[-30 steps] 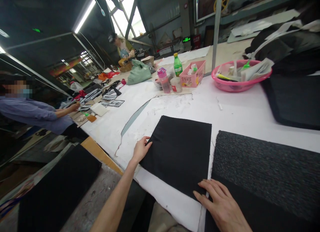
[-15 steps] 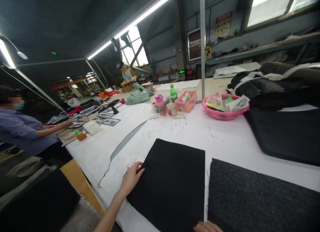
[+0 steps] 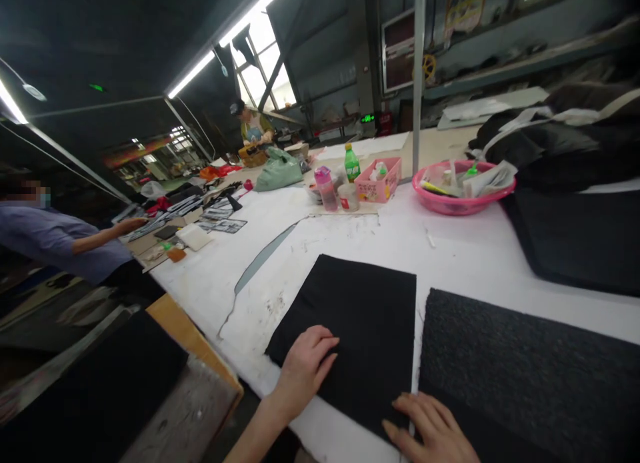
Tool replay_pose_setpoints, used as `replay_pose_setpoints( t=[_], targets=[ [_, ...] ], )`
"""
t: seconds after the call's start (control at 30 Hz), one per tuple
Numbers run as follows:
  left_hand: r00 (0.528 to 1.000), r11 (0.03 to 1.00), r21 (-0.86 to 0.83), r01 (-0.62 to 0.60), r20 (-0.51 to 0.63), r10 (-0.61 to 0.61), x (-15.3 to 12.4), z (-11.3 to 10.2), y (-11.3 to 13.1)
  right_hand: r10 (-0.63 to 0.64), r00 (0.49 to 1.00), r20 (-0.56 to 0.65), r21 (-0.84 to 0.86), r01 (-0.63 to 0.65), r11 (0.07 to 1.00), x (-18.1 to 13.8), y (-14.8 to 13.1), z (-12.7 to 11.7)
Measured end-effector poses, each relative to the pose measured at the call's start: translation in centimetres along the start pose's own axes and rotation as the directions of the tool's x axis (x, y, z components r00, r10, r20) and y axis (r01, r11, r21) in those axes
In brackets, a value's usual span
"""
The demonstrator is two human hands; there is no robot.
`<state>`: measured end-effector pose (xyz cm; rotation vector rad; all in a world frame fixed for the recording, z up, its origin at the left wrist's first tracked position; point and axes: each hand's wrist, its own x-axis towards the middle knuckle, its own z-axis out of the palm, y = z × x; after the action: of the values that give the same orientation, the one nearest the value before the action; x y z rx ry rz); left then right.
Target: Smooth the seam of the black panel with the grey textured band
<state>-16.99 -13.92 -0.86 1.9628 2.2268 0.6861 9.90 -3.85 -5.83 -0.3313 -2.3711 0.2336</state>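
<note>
On the table [image 3: 467, 260], the black cloth [image 3: 363, 323] seemingly points lengthwise forward, left hand [image 3: 307, 366] and right hand [image 3: 434, 426] lying loosely atop.

We have the black fabric panel [image 3: 360, 323] flat on the white worktop [image 3: 465, 256]. Our left hand [image 3: 307, 363]: over its near-left part. Our right hand [image 3: 433, 426]: at its near-right corner. Speckled grey fabric [image 3: 530, 363] just right of it; pink basin [image 3: 457, 206] beyond, rightward.
</note>
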Motion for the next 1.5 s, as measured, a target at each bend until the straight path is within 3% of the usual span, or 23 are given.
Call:
replay_pose_setpoints(
  t=[0.1,0.23,0.77,1.07,1.5],
  targets=[
    [0.99,0.989,-0.09,-0.117,0.075,0.123,-1.9,1.2,3.5,0.082,0.993,0.091,0.137,-0.094,0.986,0.8,-0.9,-1.6],
    [0.985,0.985,-0.136,-0.109,0.12,0.126,-3.5,1.9,5.1,0.09,0.98,0.179,0.172,-0.122,0.978,1.1,-1.0,-2.4],
    [0.988,0.985,-0.163,-0.061,0.13,0.083,-4.2,1.9,5.0,-0.005,0.967,0.254,0.127,-0.028,0.992,0.9,-1.1,-2.2],
    [0.986,0.981,-0.163,-0.105,0.115,0.125,-4.4,2.1,4.6,-0.016,0.956,0.293,0.107,-0.016,0.994,0.6,-1.1,-2.1],
    [0.983,0.977,-0.12,-0.177,-0.07,0.17,-4.5,3.2,5.9,0.039,0.949,0.313,0.113,-0.078,0.99,0.0,-1.1,-1.6]
  ],
)
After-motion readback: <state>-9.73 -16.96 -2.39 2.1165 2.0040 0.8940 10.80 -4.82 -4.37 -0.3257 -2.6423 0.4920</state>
